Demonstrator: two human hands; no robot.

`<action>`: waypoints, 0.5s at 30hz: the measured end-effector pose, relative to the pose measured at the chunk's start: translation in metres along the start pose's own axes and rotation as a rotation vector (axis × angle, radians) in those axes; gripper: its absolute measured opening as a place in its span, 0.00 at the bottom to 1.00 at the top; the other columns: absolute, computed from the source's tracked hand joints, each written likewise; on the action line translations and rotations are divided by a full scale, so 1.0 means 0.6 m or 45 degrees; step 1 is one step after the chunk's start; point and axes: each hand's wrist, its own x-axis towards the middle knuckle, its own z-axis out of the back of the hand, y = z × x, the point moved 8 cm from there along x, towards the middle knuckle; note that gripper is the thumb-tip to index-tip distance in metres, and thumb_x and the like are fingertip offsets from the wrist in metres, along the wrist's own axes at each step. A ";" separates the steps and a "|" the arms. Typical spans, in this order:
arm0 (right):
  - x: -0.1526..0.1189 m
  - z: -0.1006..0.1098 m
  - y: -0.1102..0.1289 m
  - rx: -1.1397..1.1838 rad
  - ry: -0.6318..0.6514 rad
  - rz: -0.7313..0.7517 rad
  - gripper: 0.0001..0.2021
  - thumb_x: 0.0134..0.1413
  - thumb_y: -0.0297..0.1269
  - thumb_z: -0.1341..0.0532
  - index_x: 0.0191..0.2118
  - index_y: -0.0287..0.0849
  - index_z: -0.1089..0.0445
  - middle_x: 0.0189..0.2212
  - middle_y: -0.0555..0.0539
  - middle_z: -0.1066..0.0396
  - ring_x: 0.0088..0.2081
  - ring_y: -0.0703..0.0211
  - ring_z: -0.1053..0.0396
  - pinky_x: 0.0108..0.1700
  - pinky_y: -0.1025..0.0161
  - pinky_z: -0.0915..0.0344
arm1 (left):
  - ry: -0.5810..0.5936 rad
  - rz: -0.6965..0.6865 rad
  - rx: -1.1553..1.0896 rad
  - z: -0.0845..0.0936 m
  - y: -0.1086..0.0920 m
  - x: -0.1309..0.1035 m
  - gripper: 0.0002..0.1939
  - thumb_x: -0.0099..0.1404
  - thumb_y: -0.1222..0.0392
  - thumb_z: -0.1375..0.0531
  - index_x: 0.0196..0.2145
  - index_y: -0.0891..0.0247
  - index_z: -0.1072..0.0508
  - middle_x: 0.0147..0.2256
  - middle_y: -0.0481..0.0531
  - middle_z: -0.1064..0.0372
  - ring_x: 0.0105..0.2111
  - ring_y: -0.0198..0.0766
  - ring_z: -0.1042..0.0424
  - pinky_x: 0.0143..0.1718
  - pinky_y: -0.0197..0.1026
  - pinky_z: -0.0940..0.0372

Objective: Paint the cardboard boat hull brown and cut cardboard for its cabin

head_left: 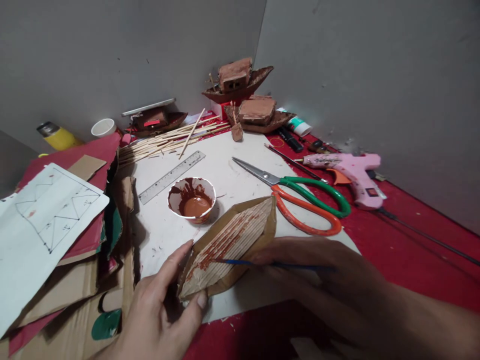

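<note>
A cardboard model boat hull (240, 230) with a ribbed inner floor is tilted up over the white sheet. Streaks of brown paint cover part of the ribs. My left hand (161, 305) grips the hull's near left end between thumb and fingers. In my right hand (300, 270) is a thin blue paintbrush (240, 262), its tip touching the ribbed floor; the hand is slightly blurred. Just beyond the hull stands a paper cup (192, 200) with brown paint inside and smears down its wall.
Scissors (288, 190) with green and orange handles lie right of the cup, a pink glue gun (348, 170) farther right. A ruler (172, 176), wooden sticks (168, 137) and several model boats (257, 112) are behind. Cardboard pieces (75, 285) and a drawn-on paper (52, 210) pile up at left.
</note>
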 end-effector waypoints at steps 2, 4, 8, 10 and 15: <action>0.000 0.010 0.002 0.018 -0.067 -0.027 0.17 0.58 0.27 0.41 0.48 0.57 0.30 0.37 0.56 0.20 0.36 0.65 0.21 0.39 0.77 0.26 | -0.015 -0.018 0.017 0.002 -0.003 0.000 0.31 0.64 0.58 0.39 0.64 0.59 0.37 0.34 0.51 0.19 0.31 0.41 0.20 0.32 0.35 0.24; -0.002 0.007 0.003 0.070 -0.037 -0.042 0.16 0.58 0.27 0.41 0.47 0.58 0.30 0.35 0.57 0.20 0.34 0.66 0.21 0.38 0.79 0.26 | -0.020 -0.043 0.031 0.004 -0.006 0.001 0.31 0.63 0.58 0.39 0.64 0.60 0.36 0.31 0.50 0.20 0.29 0.41 0.20 0.30 0.35 0.25; -0.006 -0.004 -0.001 0.054 0.016 -0.025 0.16 0.58 0.29 0.40 0.48 0.58 0.30 0.36 0.55 0.20 0.36 0.64 0.21 0.39 0.76 0.25 | -0.005 -0.077 0.043 0.005 -0.012 0.003 0.32 0.64 0.57 0.40 0.64 0.61 0.37 0.31 0.50 0.20 0.30 0.41 0.20 0.31 0.34 0.24; -0.005 -0.005 -0.010 0.043 -0.003 -0.055 0.16 0.59 0.30 0.40 0.48 0.59 0.29 0.37 0.56 0.20 0.36 0.63 0.20 0.40 0.75 0.24 | 0.009 -0.081 0.056 0.004 -0.013 0.003 0.32 0.64 0.58 0.39 0.64 0.61 0.37 0.33 0.51 0.19 0.32 0.41 0.19 0.33 0.35 0.24; -0.005 -0.001 -0.021 0.133 -0.041 -0.146 0.16 0.59 0.30 0.39 0.47 0.61 0.28 0.36 0.58 0.19 0.35 0.64 0.20 0.37 0.76 0.24 | 0.004 -0.103 0.078 0.004 -0.015 0.005 0.31 0.64 0.58 0.39 0.64 0.62 0.37 0.38 0.53 0.19 0.36 0.42 0.19 0.34 0.35 0.24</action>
